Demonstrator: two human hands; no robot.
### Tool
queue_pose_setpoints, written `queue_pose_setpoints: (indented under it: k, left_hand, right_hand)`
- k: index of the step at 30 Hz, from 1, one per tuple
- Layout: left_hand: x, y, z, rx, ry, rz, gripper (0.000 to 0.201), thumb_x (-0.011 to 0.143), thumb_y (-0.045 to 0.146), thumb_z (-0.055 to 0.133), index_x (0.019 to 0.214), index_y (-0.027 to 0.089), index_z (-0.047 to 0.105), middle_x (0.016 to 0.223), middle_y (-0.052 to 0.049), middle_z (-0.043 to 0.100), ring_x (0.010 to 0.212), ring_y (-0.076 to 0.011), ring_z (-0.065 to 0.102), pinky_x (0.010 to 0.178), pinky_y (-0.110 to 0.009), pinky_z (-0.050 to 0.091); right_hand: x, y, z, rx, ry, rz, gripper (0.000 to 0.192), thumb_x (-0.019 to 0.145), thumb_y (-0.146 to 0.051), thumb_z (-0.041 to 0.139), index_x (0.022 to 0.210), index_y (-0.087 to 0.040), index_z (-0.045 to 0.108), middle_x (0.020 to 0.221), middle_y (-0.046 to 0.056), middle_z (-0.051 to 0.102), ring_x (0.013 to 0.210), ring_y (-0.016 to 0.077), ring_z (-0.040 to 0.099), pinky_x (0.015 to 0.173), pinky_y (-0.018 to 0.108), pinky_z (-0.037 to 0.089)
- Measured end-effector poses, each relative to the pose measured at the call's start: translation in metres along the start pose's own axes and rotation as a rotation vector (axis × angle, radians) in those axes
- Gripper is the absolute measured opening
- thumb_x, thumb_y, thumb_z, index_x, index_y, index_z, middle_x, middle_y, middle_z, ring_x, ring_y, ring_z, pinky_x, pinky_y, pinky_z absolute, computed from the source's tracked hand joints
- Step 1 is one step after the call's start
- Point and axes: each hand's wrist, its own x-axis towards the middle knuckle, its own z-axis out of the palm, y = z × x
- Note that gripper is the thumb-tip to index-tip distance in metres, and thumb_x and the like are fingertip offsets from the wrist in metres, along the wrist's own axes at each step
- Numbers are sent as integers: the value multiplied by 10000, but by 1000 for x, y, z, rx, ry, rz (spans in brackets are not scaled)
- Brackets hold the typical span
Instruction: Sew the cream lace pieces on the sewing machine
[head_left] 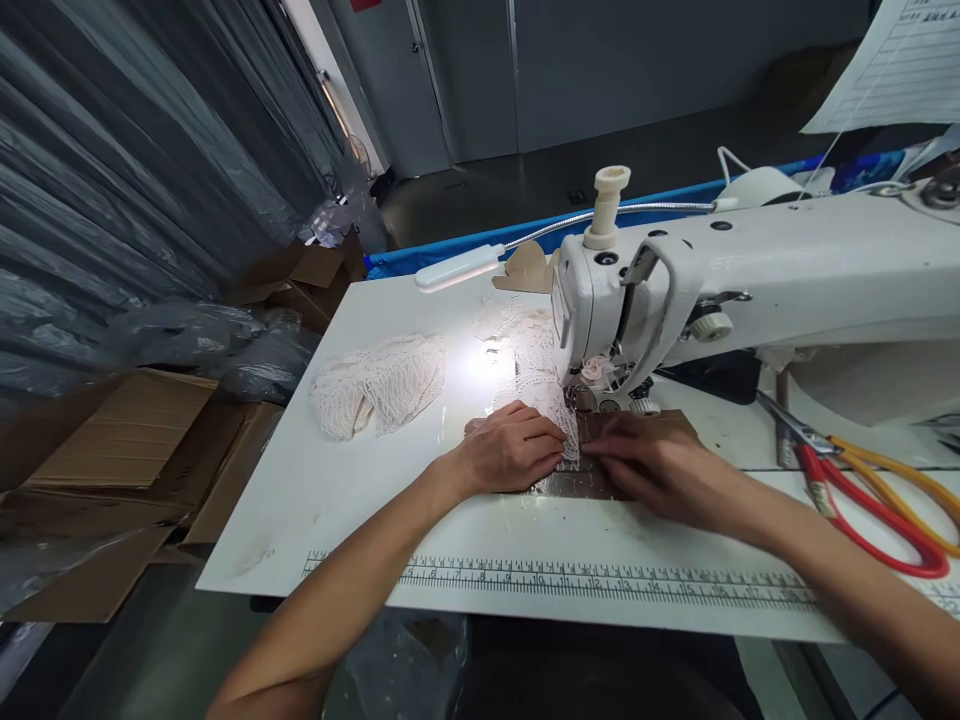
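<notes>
A strip of white lace lies under the needle area of a white sewing machine. My left hand rests on the lace just in front of the presser foot, its fingers curled together and pressing the near end. To the right of the lace, my right hand is low over the metal machine bed. Its thumb and fingers are pinched close to the lace edge; whatever lies between the fingertips is hidden. More lace spreads behind the left hand, partly washed out by the lamp light.
A lace pile lies left on the white table. Red-handled scissors and yellow-handled scissors lie at right. A lamp reaches over the back. A printed ruler runs along the front edge. Cardboard boxes stand left.
</notes>
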Motion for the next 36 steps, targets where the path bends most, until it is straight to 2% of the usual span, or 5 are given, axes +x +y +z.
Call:
queue_pose_setpoints:
  k: [7,14,21,28,36]
  left_hand:
    - [1,1,-3,109,-21,50,162,934,223,533,855,195,672,1010,-31,709,799,-132,617,815,-339,474]
    - [2,2,-4,206,13,138,139,932,179,527,869,183,651,954,-27,686,745,-120,587,778,-326,475]
    - [2,10,-8,257,-24,146,161,903,123,516,822,157,652,861,-33,665,689,-128,575,642,-273,466]
    - [8,13,-19,111,-244,78,205,841,255,521,865,143,691,869,-80,650,773,-187,597,732,-340,492]
    - [7,10,-11,113,-161,59,250,818,291,505,877,140,695,854,-75,653,784,-190,574,974,-436,399]
  right_hand:
    - [12,28,12,-150,132,60,415,895,-306,477,1295,-296,590,1116,89,613,874,207,603,685,298,472]
    - [8,24,18,-282,74,70,408,910,-348,464,1304,-381,566,1158,80,558,637,114,482,584,250,330]
    - [9,24,17,-280,81,61,405,921,-349,444,1307,-381,563,1141,86,556,648,116,471,605,256,312]
    - [7,20,15,-335,122,-50,394,910,-282,446,1253,-384,609,1176,70,575,666,121,473,603,251,312]
    - [11,14,19,-505,181,-51,406,937,-244,372,1258,-312,610,1124,78,621,737,163,537,618,268,346]
